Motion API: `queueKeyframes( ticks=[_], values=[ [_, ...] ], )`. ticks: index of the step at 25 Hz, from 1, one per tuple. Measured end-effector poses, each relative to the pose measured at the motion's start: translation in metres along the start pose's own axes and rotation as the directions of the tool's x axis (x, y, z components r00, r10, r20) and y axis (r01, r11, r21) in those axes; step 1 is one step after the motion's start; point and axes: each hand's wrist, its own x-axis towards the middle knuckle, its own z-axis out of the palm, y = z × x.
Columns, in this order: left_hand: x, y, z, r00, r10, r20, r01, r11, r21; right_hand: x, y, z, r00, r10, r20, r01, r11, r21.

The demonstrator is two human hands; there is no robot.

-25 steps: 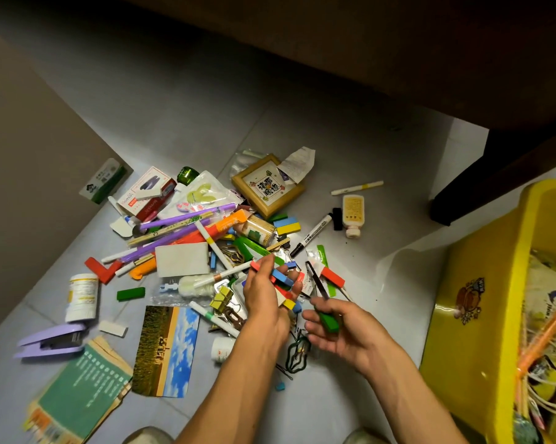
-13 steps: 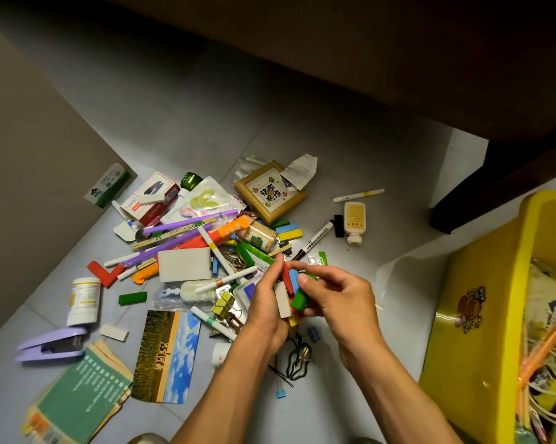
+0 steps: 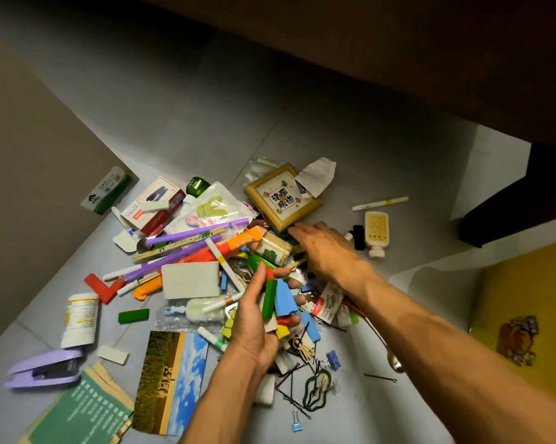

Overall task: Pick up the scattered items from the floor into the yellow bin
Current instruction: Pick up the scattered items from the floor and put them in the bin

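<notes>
The left hand grips a bunch of colored blocks, fingers curled round them. Just beyond it, the right hand lies spread on the pile beside the wooden frame. The yellow bin stands off to its right.

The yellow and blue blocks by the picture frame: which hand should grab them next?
The right hand. It is open and reaching over the pile right beside the wooden picture frame, with fingers free. The left hand already holds a bundle of colored blocks in its grip, so it has little room.

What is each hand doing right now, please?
Left hand: holding a bundle of coloured blocks.
Right hand: open, reaching into the pile, holding nothing visible.
</notes>
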Motion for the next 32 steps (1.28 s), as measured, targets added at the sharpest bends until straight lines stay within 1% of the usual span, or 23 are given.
queueKeyframes(
  ticks=[2,5,7,8,9,10,11,12,13,14,15,16,17,19,22,24,26,27,28,29,30,31,32],
  values=[
    [0.003,0.004,-0.004,1.0,-0.001,-0.016,0.001,1.0,-0.019,0.007,-0.004,0.012,0.996,-0.048,-0.074,0.039,0.993,-0.115],
    [0.006,0.005,-0.005,0.999,0.015,-0.03,-0.017,0.999,-0.037,0.007,-0.009,0.022,0.993,-0.05,-0.107,0.035,0.989,-0.141],
    [0.006,0.005,-0.004,0.999,0.031,-0.044,-0.033,0.999,-0.033,0.002,-0.007,0.019,0.993,0.068,-0.094,-0.07,0.997,-0.017],
    [0.005,0.006,-0.003,0.998,0.035,-0.05,-0.037,0.999,-0.037,-0.003,-0.007,0.017,0.981,0.178,-0.075,-0.168,0.979,0.117],
    [0.005,0.007,-0.002,0.998,0.038,-0.058,-0.04,0.998,-0.046,-0.01,-0.006,0.013,0.951,0.307,-0.042,-0.278,0.905,0.321],
    [0.004,0.007,-0.001,0.997,0.037,-0.073,-0.042,0.997,-0.06,-0.022,-0.007,0.009,0.903,0.428,0.029,-0.365,0.733,0.574],
    [0.003,0.006,0.001,0.995,0.037,-0.093,-0.044,0.996,-0.074,-0.036,-0.007,0.006,0.864,0.481,0.148,-0.387,0.447,0.806],
    [0.003,0.004,0.005,0.993,0.039,-0.113,-0.05,0.994,-0.093,-0.051,-0.009,0.0,0.867,0.432,0.248,-0.32,0.102,0.942],
    [0.003,0.003,0.009,0.991,0.041,-0.127,-0.056,0.991,-0.12,-0.066,-0.013,-0.005,0.893,0.348,0.284,-0.226,-0.2,0.954],
    [0.002,0.001,0.015,0.991,0.036,-0.132,-0.057,0.986,-0.157,-0.081,-0.018,-0.009,0.92,0.273,0.281,-0.154,-0.409,0.899],
    [0.0,-0.002,0.024,0.991,0.029,-0.132,-0.055,0.978,-0.203,-0.094,-0.026,-0.015,0.94,0.231,0.253,-0.094,-0.538,0.838],
    [-0.004,-0.004,0.034,0.991,0.031,-0.133,-0.064,0.965,-0.253,-0.105,-0.035,-0.021,0.945,0.244,0.218,-0.024,-0.613,0.79],
    [-0.01,-0.007,0.045,0.99,0.047,-0.131,-0.085,0.95,-0.301,-0.115,-0.045,-0.028,0.928,0.318,0.193,0.062,-0.646,0.761],
    [-0.028,-0.015,0.074,0.992,0.098,-0.083,-0.122,0.918,-0.378,-0.134,-0.062,-0.048,0.845,0.507,0.17,0.247,-0.652,0.716],
    [-0.072,-0.03,0.122,0.982,0.153,0.107,-0.093,0.896,-0.434,-0.167,-0.073,-0.093,0.759,0.625,0.185,0.416,-0.683,0.601],
    [-0.104,-0.041,0.15,0.957,0.197,0.214,-0.097,0.91,-0.402,-0.202,-0.071,-0.122,0.719,0.674,0.167,0.484,-0.66,0.575],
    [-0.141,-0.056,0.178,0.918,0.243,0.313,-0.146,0.942,-0.303,-0.246,-0.066,-0.148,0.656,0.745,0.116,0.578,-0.596,0.557],
    [-0.159,-0.064,0.194,0.894,0.246,0.375,-0.155,0.954,-0.256,-0.269,-0.063,-0.157,0.605,0.791,0.094,0.629,-0.547,0.553],
    [-0.178,-0.074,0.21,0.868,0.224,0.443,-0.143,0.968,-0.208,-0.293,-0.057,-0.164,0.536,0.84,0.085,0.667,-0.483,0.567],
    [-0.196,-0.082,0.226,0.85,0.19,0.492,-0.133,0.98,-0.149,-0.314,-0.051,-0.17,0.467,0.88,0.087,0.688,-0.424,0.589],
    [-0.207,-0.088,0.24,0.845,0.16,0.51,-0.14,0.987,-0.077,-0.33,-0.043,-0.174,0.39,0.915,0.104,0.672,-0.36,0.647],
    [-0.218,-0.095,0.252,0.848,0.134,0.512,-0.157,0.988,0.0,-0.348,-0.035,-0.178,0.293,0.95,0.107,0.596,-0.269,0.757],
    [-0.228,-0.102,0.26,0.861,0.111,0.497,-0.167,0.983,0.07,-0.368,-0.027,-0.179,0.176,0.98,0.092,0.453,-0.164,0.876]
  ],
)
